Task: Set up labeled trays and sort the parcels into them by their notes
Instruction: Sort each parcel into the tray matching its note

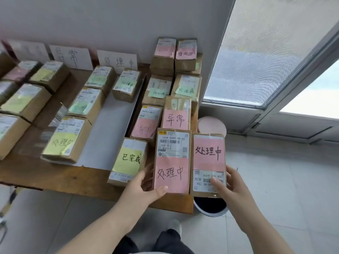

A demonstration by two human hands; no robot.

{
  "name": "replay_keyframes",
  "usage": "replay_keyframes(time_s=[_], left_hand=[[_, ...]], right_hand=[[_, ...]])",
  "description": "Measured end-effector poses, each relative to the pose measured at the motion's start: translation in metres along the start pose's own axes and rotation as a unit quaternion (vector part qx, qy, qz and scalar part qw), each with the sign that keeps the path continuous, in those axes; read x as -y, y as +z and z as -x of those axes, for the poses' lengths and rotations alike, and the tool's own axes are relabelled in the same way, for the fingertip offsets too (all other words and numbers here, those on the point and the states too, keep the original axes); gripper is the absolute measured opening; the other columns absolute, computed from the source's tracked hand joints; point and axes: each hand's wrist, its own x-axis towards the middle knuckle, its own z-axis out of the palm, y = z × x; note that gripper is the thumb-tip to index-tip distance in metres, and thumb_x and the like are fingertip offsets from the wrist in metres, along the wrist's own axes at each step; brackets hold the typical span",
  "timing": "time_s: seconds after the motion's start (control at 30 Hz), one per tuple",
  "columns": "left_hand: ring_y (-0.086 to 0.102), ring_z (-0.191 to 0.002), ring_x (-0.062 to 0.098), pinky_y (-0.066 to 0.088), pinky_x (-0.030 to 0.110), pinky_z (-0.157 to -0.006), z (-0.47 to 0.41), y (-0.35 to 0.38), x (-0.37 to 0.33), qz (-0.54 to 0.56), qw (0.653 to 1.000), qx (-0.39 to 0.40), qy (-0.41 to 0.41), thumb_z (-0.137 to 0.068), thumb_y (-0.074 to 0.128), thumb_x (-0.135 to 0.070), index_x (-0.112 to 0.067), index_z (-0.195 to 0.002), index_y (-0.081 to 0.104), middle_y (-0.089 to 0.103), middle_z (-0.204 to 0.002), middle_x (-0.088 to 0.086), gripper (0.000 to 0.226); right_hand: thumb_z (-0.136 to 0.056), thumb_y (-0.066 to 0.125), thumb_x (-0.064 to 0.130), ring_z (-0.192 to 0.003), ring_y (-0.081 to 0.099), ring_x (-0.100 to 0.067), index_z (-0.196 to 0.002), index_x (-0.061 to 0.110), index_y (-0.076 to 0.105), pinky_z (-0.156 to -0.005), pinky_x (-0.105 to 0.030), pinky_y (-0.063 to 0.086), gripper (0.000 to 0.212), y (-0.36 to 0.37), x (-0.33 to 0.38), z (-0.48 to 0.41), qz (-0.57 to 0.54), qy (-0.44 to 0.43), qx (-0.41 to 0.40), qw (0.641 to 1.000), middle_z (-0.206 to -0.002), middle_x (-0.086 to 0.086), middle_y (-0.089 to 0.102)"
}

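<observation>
My left hand [145,187] grips the near end of a brown parcel with a pink note [172,160], thumb on top. My right hand [227,186] grips a second brown parcel with a pink note [209,162] beside it, held out past the table's right corner. Both notes carry the same handwritten characters. A white tray [102,136] with a matching paper label [118,60] standing against the wall holds several parcels with green and yellow notes. A parcel with a yellow note [129,160] lies at the tray's near right corner.
Unsorted parcels with pink and green notes [172,85] are piled along the right side of the wooden table [55,176]. More parcels [25,99] and another paper label [71,56] stand to the left. A pink-topped stool [211,125] stands by the window.
</observation>
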Motion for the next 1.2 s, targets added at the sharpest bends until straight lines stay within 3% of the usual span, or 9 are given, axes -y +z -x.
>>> replay_keyframes(time_s=[0.07, 0.33, 0.5, 0.63, 0.8, 0.9, 0.97, 1.1, 1.2], left_hand=[[0.058, -0.113, 0.001, 0.044, 0.036, -0.103, 0.005, -0.012, -0.011, 0.014, 1.000, 0.008, 0.025, -0.062, 0.084, -0.046, -0.043, -0.118, 0.053, 0.066, -0.114, -0.023, 0.065], [0.060, -0.102, -0.008, 0.045, 0.022, -0.093, 0.026, -0.105, -0.035, 0.013, 0.995, -0.018, 0.094, -0.080, 0.075, -0.023, -0.040, -0.112, 0.057, 0.068, -0.105, -0.026, 0.040], [0.055, -0.114, 0.001, 0.041, 0.033, -0.105, 0.047, -0.186, -0.041, -0.012, 0.990, -0.044, 0.131, -0.078, 0.075, -0.035, -0.041, -0.117, 0.056, 0.066, -0.110, -0.025, 0.044], [0.054, -0.116, 0.002, 0.040, 0.035, -0.107, 0.062, -0.246, -0.037, -0.015, 0.987, -0.041, 0.156, -0.076, 0.075, -0.037, -0.043, -0.120, 0.053, 0.065, -0.112, -0.025, 0.049], [0.056, -0.111, -0.007, 0.041, 0.028, -0.104, 0.076, -0.303, -0.026, -0.011, 0.982, -0.044, 0.182, -0.078, 0.075, -0.026, -0.044, -0.122, 0.050, 0.065, -0.113, -0.028, 0.053], [0.055, -0.115, -0.002, 0.041, 0.032, -0.106, 0.081, -0.328, -0.017, -0.010, 0.983, -0.051, 0.177, -0.078, 0.076, -0.026, -0.041, -0.129, 0.047, 0.065, -0.116, -0.025, 0.061], [0.054, -0.117, -0.002, 0.040, 0.031, -0.106, 0.081, -0.340, -0.010, -0.002, 0.984, -0.052, 0.169, -0.079, 0.075, -0.024, -0.041, -0.129, 0.046, 0.065, -0.115, -0.026, 0.061], [0.054, -0.112, -0.007, 0.039, 0.022, -0.097, 0.077, -0.355, 0.001, 0.020, 0.988, -0.059, 0.142, -0.081, 0.074, -0.021, -0.042, -0.126, 0.047, 0.066, -0.108, -0.030, 0.056], [0.054, -0.111, -0.006, 0.039, 0.022, -0.097, 0.066, -0.360, 0.004, 0.023, 0.992, -0.058, 0.112, -0.081, 0.073, -0.021, -0.041, -0.123, 0.048, 0.067, -0.105, -0.030, 0.053]], right_hand=[[-0.083, 0.068, 0.016, -0.098, 0.068, -0.011, -0.118, 0.033, 0.052, -0.073, -0.024, 0.057, 0.042, 0.010, 0.012, 0.005, -0.001, -0.029, -0.005, 1.000, -0.112, 0.006, 0.068], [-0.073, 0.066, 0.030, -0.100, 0.067, -0.010, -0.134, 0.025, 0.046, -0.078, -0.024, 0.057, 0.065, 0.106, 0.058, 0.030, 0.012, -0.123, 0.031, 0.992, -0.113, 0.006, 0.069], [-0.088, 0.060, 0.014, -0.100, 0.066, -0.008, -0.137, 0.027, 0.044, -0.075, -0.021, 0.055, 0.053, 0.189, 0.066, 0.047, 0.005, -0.150, 0.028, 0.988, -0.113, 0.004, 0.068], [-0.089, 0.059, 0.013, -0.109, 0.064, -0.012, -0.141, 0.030, 0.040, -0.093, -0.039, 0.052, 0.057, 0.246, 0.068, 0.064, 0.004, -0.164, 0.035, 0.986, -0.120, 0.004, 0.066], [-0.084, 0.062, 0.024, -0.109, 0.063, -0.008, -0.137, 0.040, 0.043, -0.094, -0.034, 0.049, 0.059, 0.304, 0.064, 0.084, 0.002, -0.185, 0.039, 0.982, -0.118, 0.012, 0.067], [-0.080, 0.063, 0.030, -0.111, 0.062, -0.010, -0.137, 0.038, 0.045, -0.095, -0.035, 0.048, 0.060, 0.329, 0.060, 0.090, 0.010, -0.175, 0.048, 0.983, -0.118, 0.011, 0.067], [-0.081, 0.063, 0.030, -0.111, 0.062, -0.011, -0.138, 0.037, 0.044, -0.093, -0.033, 0.050, 0.060, 0.340, 0.058, 0.091, 0.019, -0.165, 0.060, 0.984, -0.118, 0.009, 0.067], [-0.091, 0.059, 0.014, -0.095, 0.065, 0.001, -0.131, 0.034, 0.044, -0.072, -0.013, 0.052, 0.047, 0.359, 0.053, 0.083, 0.035, -0.146, 0.050, 0.987, -0.109, 0.011, 0.069], [-0.092, 0.057, 0.018, -0.091, 0.065, 0.005, -0.130, 0.035, 0.041, -0.070, -0.013, 0.052, 0.044, 0.371, 0.045, 0.073, 0.040, -0.110, 0.037, 0.992, -0.109, 0.014, 0.066]])
